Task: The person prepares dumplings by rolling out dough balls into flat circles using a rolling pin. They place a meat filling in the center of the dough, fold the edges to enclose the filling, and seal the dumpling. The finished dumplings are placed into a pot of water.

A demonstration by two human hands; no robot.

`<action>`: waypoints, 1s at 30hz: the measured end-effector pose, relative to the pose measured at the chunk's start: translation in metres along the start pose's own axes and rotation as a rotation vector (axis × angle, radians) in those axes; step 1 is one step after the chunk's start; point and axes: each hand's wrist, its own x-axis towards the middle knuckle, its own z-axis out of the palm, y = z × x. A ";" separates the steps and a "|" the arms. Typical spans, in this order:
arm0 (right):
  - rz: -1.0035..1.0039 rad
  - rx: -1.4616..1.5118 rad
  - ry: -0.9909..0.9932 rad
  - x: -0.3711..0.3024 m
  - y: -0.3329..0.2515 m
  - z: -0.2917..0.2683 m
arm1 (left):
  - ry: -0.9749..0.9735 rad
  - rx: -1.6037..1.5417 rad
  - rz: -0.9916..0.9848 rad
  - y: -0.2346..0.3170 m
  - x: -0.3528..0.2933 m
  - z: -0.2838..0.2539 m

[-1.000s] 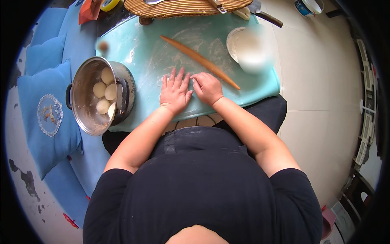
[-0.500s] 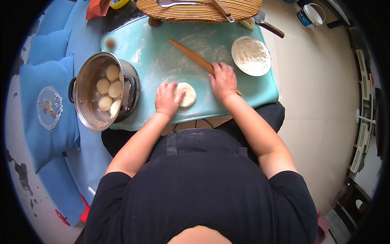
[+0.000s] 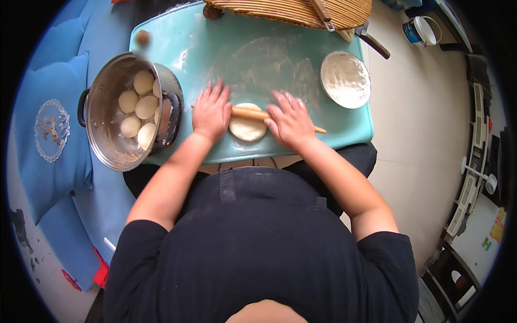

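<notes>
The flat round of dough lies on the worktop, in the middle of the frame, right in front of the person. I think it sits there so both arms can reach it easily. The wooden rolling pin lies across its upper part, touching it.

The left hand is on the pin's left part, and the right hand is on its right part. On both hands the fingers are mostly straight and a bit spread, not curled tight around the wood. Their tips are blurry. A hand on each side of the dough probably helps them push evenly.

At the right of the frame is a white bowl of flour, near enough to grab some. White dust is smeared on the worktop, maybe so the dough won't stick.

At the left, a big metal pot leans with its mouth showing pale dough balls. I can't tell what it rests on. At the top, a ridged board holds a wooden-handled tool.
</notes>
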 end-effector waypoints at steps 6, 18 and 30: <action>0.170 0.001 -0.145 0.026 0.024 0.019 | -0.035 0.117 -0.088 0.002 0.040 0.003; -0.002 0.096 0.045 0.018 0.041 0.005 | 0.238 -0.032 0.173 0.007 0.035 -0.004; 0.258 0.268 -0.081 0.007 0.017 -0.016 | 0.201 -0.262 -0.041 0.023 -0.034 -0.038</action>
